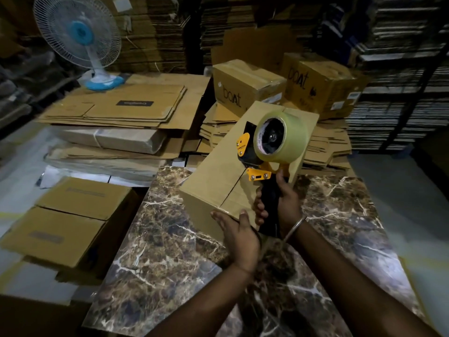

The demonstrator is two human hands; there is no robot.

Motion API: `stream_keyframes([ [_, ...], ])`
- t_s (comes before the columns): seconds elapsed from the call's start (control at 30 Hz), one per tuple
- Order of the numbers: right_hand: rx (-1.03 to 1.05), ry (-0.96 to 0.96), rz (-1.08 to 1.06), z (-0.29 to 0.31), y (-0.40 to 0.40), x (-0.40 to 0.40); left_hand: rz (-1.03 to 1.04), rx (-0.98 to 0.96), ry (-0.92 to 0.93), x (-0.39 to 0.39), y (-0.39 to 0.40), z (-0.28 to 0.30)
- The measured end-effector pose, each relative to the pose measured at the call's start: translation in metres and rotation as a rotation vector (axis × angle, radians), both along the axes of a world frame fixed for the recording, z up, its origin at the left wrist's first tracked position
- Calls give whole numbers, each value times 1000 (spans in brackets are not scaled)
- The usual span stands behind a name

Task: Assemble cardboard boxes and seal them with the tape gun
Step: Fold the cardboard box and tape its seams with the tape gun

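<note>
We are gripping the tape gun (264, 152) handle in our right hand (279, 203), while our flat left hand (239, 233) is pressing the box (218, 171) near end.

You are in a dim storeroom. In front of you is a brown marble surface (184, 271) with white veins. A white fan (80, 37) with a blue middle and blue foot stands far left, on a pile of flat cardboard sheets (116, 110). Behind it, tall stacks of flat cardboard (155, 32) rise like a wall. On the right, dark shelves (401, 69) hold more flat stacks. The floor (398, 190) on the right looks pale grey.
</note>
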State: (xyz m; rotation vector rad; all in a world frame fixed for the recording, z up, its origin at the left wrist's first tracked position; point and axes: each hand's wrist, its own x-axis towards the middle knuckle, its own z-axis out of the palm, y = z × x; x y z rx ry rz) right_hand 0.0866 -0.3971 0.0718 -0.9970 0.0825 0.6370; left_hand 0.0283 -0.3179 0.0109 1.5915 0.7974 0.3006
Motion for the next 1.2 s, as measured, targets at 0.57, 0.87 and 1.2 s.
stream_keyframes([
  [0.57, -111, -36, 180, -3, 88, -29, -499, 226, 66, -27, 156, -9],
  [0.87, 22, 1, 217, -7, 101, -33, -597, 45, -48, -24, 173, -9],
  [1.2, 112, 7, 229, -16, 93, -29, -225, -275, -284, 0, 189, 51],
])
